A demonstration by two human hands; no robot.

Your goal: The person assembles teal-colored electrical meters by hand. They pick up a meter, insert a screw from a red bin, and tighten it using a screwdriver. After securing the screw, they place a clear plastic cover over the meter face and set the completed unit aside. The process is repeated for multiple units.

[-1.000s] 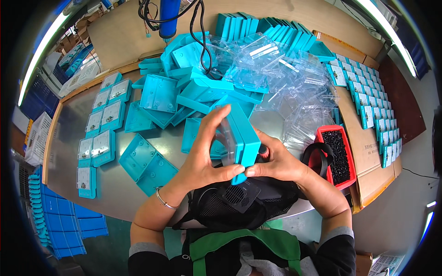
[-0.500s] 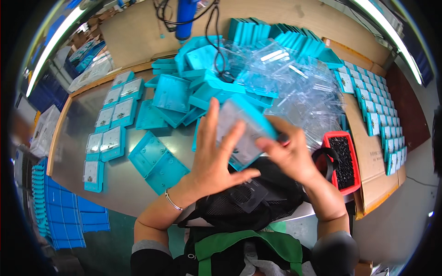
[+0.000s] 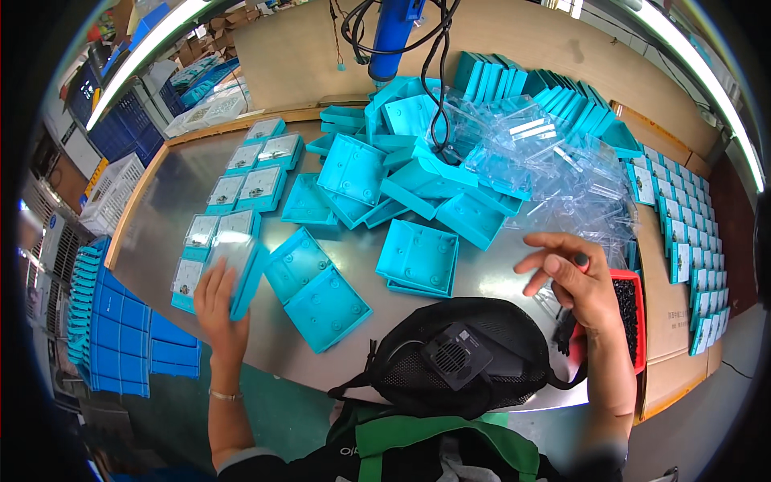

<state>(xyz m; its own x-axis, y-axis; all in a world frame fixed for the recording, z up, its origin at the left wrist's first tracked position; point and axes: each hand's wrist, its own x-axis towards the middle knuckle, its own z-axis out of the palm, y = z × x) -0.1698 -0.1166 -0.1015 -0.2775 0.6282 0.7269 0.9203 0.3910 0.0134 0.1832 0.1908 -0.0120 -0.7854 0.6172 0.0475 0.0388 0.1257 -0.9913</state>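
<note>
At the left of the metal table, my left hand (image 3: 223, 309) grips a shallow teal box (image 3: 250, 281) with a clear cover. The box is tilted and slightly blurred, beside the rows of covered teal boxes (image 3: 261, 183); whether it touches the table I cannot tell. My right hand (image 3: 582, 291) hovers at the right, before the red bin, its fingers half bent. A small dark thing with a reddish end (image 3: 581, 260) sticks out of it; its kind is hidden. Between my hands lie open, uncovered teal boxes (image 3: 418, 253), and another open pair (image 3: 328, 309).
Teal boxes (image 3: 352, 169) and clear plastic covers (image 3: 534, 149) are heaped at the back. A blue tool (image 3: 392, 40) hangs above with black cables. A black mesh bag (image 3: 450, 361) lies at the front edge. At the right are a red bin (image 3: 640, 321) of small black parts and cardboard (image 3: 675, 369).
My left hand has carried the covered box from the middle to the left rows. My right hand has let go of the box and drawn away right. The view has shifted.
</note>
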